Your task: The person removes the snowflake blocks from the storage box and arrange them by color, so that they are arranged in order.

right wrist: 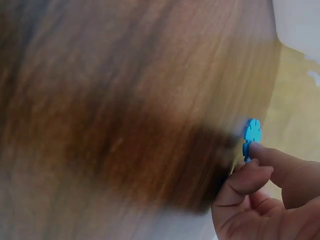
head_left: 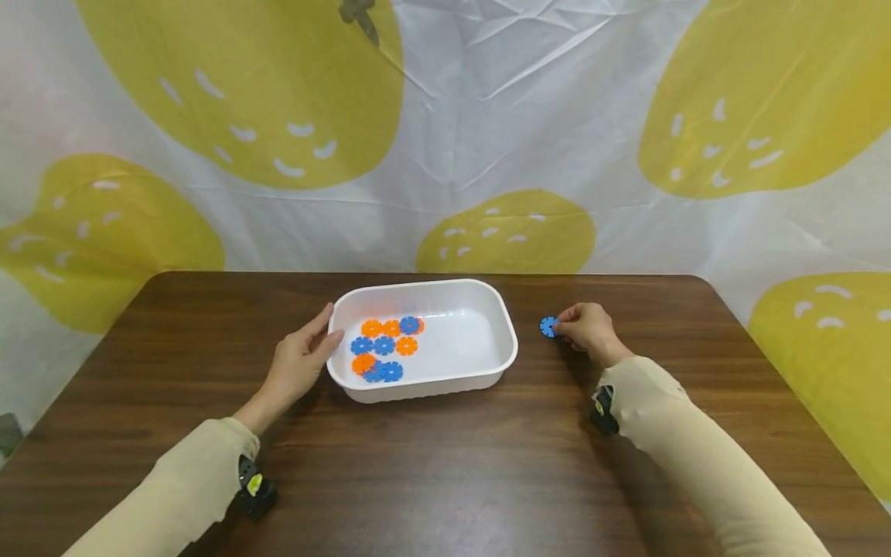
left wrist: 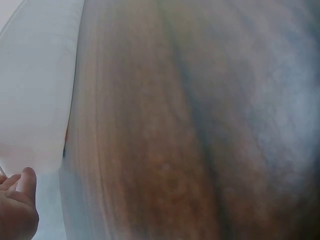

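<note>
A white plastic tray [head_left: 480,378] sits near the middle of the table, with several orange and blue notched discs [head_left: 384,346] lying in its left half, some overlapping. My left hand [head_left: 295,362] grips the tray's left end, thumb over the rim and fingers at its outer side. To the right of the tray, my right hand [head_left: 587,328] pinches a blue notched disc [head_left: 547,327] between thumb and fingers. The right wrist view shows this disc [right wrist: 253,131] standing out past the fingertips, held edge-on. Only part of the left hand [left wrist: 19,207] shows in the left wrist view.
Brown wood-grain table [head_left: 431,464] spreads around the tray. Behind its far edge hangs a white cloth [head_left: 452,155] printed with large yellow fruit. Dark wrist cameras [head_left: 256,489] are strapped at both sleeves.
</note>
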A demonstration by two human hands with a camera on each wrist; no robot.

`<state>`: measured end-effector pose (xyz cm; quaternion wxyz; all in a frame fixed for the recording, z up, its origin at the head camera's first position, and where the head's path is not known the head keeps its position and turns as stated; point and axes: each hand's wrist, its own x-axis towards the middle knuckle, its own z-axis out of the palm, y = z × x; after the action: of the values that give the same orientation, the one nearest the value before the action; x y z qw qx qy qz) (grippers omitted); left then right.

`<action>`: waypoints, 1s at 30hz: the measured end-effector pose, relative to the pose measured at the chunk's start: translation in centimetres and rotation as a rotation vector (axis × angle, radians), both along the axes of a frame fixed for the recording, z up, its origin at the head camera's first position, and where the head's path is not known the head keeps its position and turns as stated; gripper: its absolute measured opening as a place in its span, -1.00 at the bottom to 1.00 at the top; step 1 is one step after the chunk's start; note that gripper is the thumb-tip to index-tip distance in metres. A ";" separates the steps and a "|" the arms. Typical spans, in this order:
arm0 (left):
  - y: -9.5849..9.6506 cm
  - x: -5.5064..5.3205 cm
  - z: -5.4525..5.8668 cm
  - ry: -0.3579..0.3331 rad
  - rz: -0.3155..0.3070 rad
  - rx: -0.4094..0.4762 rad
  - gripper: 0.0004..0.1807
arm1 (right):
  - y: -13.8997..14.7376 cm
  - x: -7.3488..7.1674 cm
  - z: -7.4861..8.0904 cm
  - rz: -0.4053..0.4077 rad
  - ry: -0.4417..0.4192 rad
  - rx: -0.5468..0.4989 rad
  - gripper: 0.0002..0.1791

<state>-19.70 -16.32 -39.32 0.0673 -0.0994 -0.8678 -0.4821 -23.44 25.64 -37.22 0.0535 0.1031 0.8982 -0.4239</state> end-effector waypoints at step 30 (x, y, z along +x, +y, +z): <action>0.5 -0.3 -0.1 -0.001 -0.011 0.011 -0.42 | -10.2 0.3 4.9 0.154 0.056 -0.331 -0.79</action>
<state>-19.96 -15.81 -39.38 0.0647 -0.1037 -0.8645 -0.4875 -23.12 15.45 -32.28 0.0771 0.0119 0.8226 -0.5632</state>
